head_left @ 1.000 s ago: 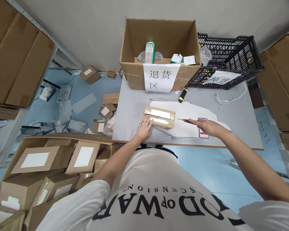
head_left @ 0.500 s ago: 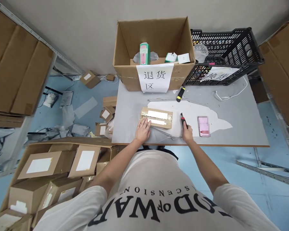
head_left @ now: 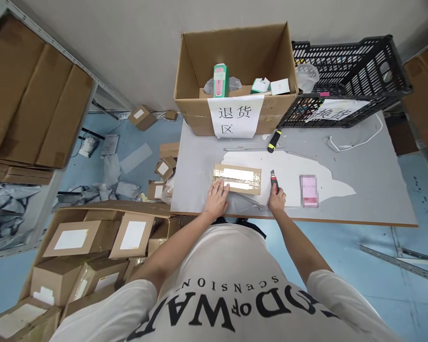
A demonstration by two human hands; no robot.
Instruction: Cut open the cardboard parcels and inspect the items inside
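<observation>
Brown rectangular cardboard parcel with shiny tape [head_left: 237, 180] is lying on the grey table [head_left: 378, 190]. Left hand [head_left: 217, 198] is resting with slightly spread fingers on its near left part; right hand [head_left: 277, 199] is gripping a red-and-black utility knife [head_left: 275, 183] at the right. Were the blade slipping on the tape, it could be cutting the left fingers. Farther, a large open cardboard box [head_left: 190, 109] is holding a pink-and-green carton [head_left: 220, 81]; a black plastic crate [head_left: 388, 97] is holding a whitish see-through item [head_left: 307, 77].
</observation>
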